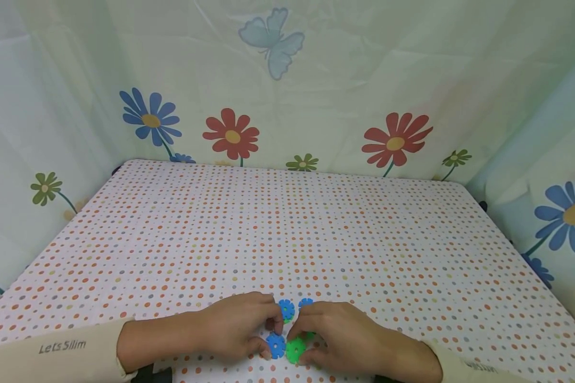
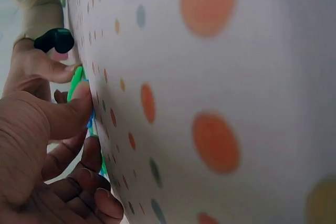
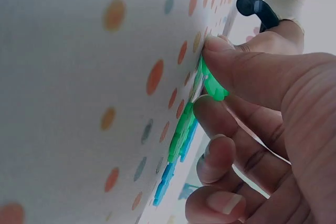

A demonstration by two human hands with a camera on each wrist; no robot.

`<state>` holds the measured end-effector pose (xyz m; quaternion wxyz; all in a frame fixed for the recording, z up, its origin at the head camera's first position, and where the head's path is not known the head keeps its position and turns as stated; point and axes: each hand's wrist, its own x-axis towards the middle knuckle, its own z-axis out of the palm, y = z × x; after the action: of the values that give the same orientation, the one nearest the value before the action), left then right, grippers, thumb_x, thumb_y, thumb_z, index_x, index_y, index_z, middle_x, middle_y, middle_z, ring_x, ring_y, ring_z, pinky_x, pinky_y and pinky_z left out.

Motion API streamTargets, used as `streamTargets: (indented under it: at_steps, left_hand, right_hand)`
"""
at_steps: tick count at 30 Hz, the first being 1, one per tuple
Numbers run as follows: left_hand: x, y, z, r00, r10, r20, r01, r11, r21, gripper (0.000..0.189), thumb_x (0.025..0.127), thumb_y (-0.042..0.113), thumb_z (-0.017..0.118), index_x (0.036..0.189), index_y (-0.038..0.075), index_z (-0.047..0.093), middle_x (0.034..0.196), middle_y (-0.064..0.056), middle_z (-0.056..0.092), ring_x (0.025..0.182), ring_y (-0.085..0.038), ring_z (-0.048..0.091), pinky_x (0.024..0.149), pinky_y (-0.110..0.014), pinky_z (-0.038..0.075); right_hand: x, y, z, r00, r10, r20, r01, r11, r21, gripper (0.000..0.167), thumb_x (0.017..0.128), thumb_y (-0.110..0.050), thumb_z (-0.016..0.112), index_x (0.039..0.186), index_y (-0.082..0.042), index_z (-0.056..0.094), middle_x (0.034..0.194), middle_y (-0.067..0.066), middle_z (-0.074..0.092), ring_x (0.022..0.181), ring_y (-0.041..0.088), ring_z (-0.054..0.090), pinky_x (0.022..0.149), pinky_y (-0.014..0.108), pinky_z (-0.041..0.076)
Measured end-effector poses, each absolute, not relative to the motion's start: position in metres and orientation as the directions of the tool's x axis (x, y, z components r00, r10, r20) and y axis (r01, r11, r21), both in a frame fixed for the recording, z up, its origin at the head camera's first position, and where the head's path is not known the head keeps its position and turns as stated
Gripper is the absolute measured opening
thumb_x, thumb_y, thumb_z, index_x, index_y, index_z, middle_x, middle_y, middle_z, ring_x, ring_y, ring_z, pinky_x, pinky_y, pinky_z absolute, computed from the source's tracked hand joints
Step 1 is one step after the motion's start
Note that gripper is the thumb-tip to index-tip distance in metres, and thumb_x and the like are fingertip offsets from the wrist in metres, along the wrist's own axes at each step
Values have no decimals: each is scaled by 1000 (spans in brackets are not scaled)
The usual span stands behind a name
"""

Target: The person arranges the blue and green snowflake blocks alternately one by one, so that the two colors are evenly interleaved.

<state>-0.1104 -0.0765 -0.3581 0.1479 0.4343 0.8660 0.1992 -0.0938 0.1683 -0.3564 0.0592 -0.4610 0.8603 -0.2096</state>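
Low on the table, my left hand (image 1: 237, 327) pinches a blue notched plastic disc (image 1: 275, 346) between thumb and fingers. Right beside it, my right hand (image 1: 337, 332) pinches a bright green notched disc (image 1: 295, 350), seen tilted up off the cloth in the right wrist view. Whether these two discs touch, I cannot tell. Just beyond my fingers lie a blue disc (image 1: 286, 308) with green under its edge and another blue disc (image 1: 306, 302), partly covered by my right hand. A green piece (image 1: 309, 335) shows between the right fingers.
A white cloth with coloured dots (image 1: 287, 229) covers the table. Curtains printed with flowers and a butterfly (image 1: 274, 42) hang at the back and both sides. Dark wrist straps (image 1: 152, 374) show by the sleeves.
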Motion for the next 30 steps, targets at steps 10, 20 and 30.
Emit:
streamTargets:
  at_steps: [10,20,30]
  left_hand:
    - [-106,-74,-356,-577,814,-65,693,531,488,23,84,28,77,97,28,59,87,20,55,81,6,48,71,-15,44]
    - [-105,-76,-358,-577,816,-30,673,496,549,19,83,22,79,92,26,63,79,19,53,73,7,48,70,-13,43]
    - [-109,-82,-360,-597,802,-32,574,454,682,42,86,20,77,122,29,58,84,18,58,65,6,50,61,-15,47]
  right_hand:
    - [-91,173,-359,-470,-866,168,-850,394,-350,24,86,-29,77,109,-25,70,98,-17,67,84,-10,54,72,8,44]
    - [-91,181,-356,-516,-854,64,-754,417,-508,25,91,-25,71,116,-21,71,100,-17,68,87,-11,56,74,12,48]
    - [-94,193,-359,-534,-841,92,-721,396,-568,27,91,-27,72,115,-17,73,85,-21,62,73,-11,49,64,11,45]
